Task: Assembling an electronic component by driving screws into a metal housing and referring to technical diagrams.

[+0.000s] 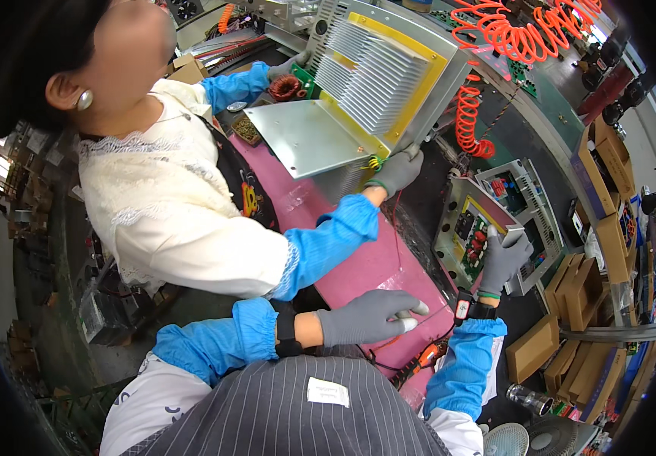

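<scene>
Head view: at right of frame, the metal panel (456, 209) lies up-left of the nearer right hand (506, 262), whose fingers seem to grip its edge, while the left hand (366, 316) curls loosely, empty.

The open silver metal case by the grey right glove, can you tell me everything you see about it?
The open silver metal case sits on a dark work surface. Its left panel tilts up, with yellow edging and a green circuit board carrying red coils and black parts. The section on the right has slotted metal sides and small red and blue components inside. The person's right grip, gloved in grey, seems to touch the panel's near corner. Any hinge is hidden.
</scene>
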`<move>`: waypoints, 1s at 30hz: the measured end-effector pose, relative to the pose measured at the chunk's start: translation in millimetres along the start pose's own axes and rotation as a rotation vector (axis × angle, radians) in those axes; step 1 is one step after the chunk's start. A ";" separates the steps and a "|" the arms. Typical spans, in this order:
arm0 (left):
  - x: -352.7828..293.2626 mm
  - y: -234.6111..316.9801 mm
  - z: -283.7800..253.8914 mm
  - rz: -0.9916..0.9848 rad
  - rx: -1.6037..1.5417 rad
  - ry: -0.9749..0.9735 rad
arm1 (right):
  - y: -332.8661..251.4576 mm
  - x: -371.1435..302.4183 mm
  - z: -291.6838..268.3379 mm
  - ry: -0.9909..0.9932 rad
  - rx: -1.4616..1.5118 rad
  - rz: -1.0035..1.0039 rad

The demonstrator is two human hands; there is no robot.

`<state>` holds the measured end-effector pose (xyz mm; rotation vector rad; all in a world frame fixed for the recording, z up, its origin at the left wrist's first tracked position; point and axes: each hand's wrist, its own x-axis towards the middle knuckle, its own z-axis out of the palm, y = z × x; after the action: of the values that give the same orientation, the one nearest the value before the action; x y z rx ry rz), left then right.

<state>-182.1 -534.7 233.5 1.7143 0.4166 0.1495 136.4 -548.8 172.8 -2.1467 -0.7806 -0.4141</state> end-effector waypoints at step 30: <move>25.2 5.9 -36.9 0.014 -0.034 0.046 | -9.3 6.0 4.0 -0.026 0.040 -0.045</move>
<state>-169.8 -492.3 242.9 1.6832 0.4335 0.2051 134.9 -538.7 178.7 -2.1044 -0.8461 -0.3909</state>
